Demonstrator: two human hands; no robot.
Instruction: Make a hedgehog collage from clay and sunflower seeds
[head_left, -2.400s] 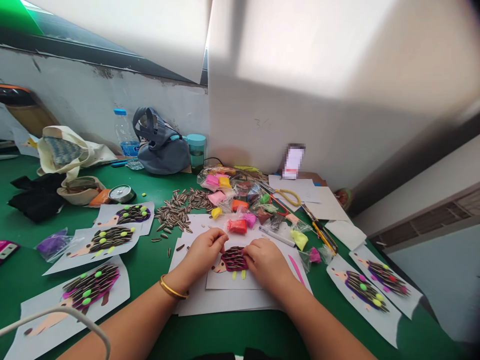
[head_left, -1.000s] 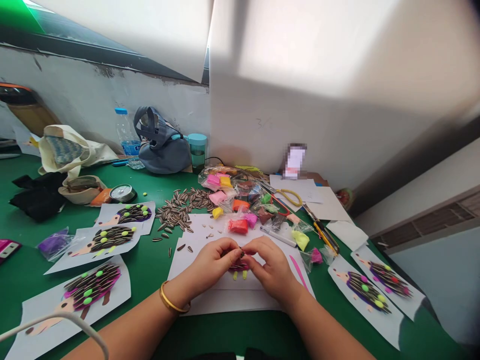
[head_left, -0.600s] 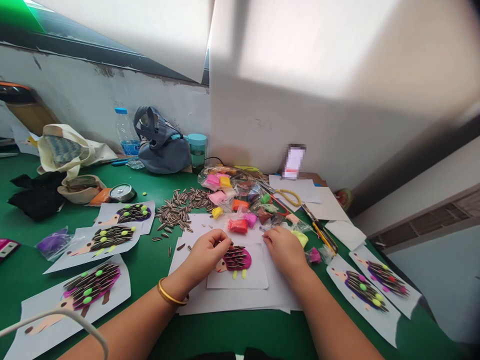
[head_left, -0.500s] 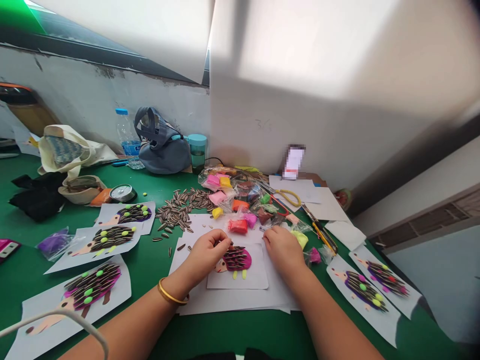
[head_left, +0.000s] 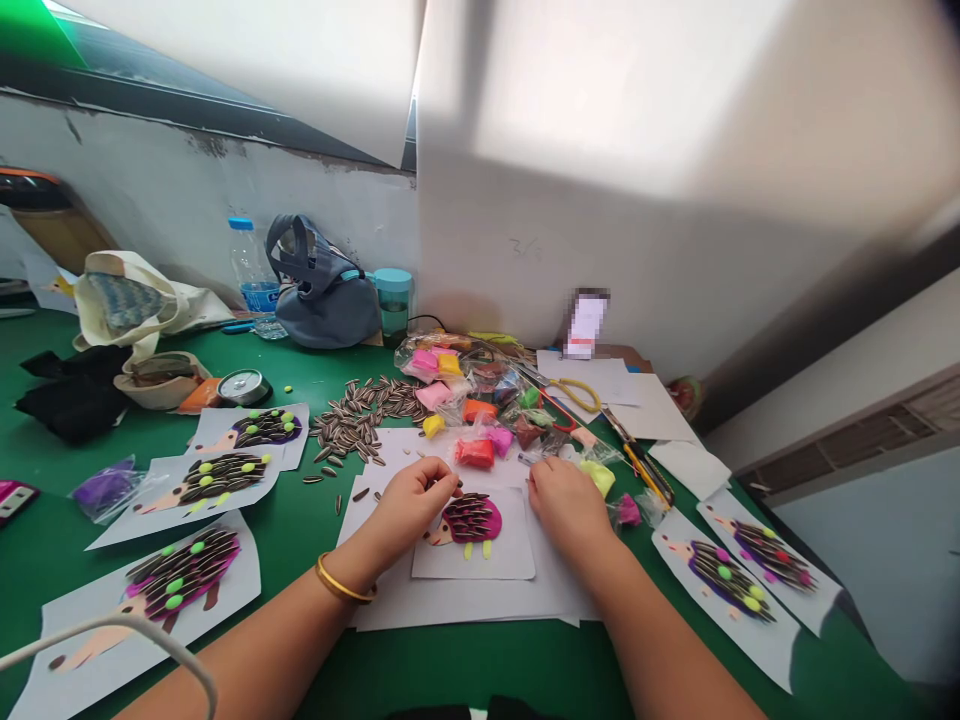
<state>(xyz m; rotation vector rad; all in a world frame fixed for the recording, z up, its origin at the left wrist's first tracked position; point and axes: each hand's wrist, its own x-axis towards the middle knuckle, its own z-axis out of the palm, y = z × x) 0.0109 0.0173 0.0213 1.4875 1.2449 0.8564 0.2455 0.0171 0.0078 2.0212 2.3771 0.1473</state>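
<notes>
A small white card lies on larger white sheets in front of me. On it is a hedgehog picture with a magenta clay body, striped sunflower seeds as spines, a peach face and yellow-green feet. My left hand, wearing a gold bangle, pinches what looks like a dark sunflower seed just above the hedgehog's upper left side. Resting on the paper at the card's upper right edge is my right hand, its fingers lying down and slightly bent. The undersides of those fingers are hidden.
A heap of sunflower seeds lies behind my left hand. Bagged coloured clay, including a red pack, sits behind the card. Yellow-handled scissors and a cutter knife lie right. Finished hedgehog cards flank both sides.
My left hand stays pinched above the hedgehog, with barely any movement. The right hand keeps its place at the card's edge. The whole view has shifted very slightly.
</notes>
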